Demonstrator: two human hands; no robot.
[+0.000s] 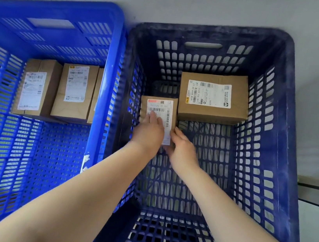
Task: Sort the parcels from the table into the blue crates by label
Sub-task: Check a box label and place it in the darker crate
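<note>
Both my arms reach down into the dark blue crate [290,118] on the right. A small brown parcel [159,105] with a white barcode label lies on its floor by the left wall. My left hand [150,131] rests flat on top of it with fingers straight. My right hand [181,146] touches its near right edge, fingers relaxed. A larger brown parcel [213,97] with a white label sits at the crate's far end, just right of the small one.
A brighter blue crate [110,52] stands directly to the left, wall to wall. At its far end stand three labelled brown parcels: one on the left [36,87], one in the middle [74,90], and a third [96,95] mostly hidden. Grey floor surrounds both crates.
</note>
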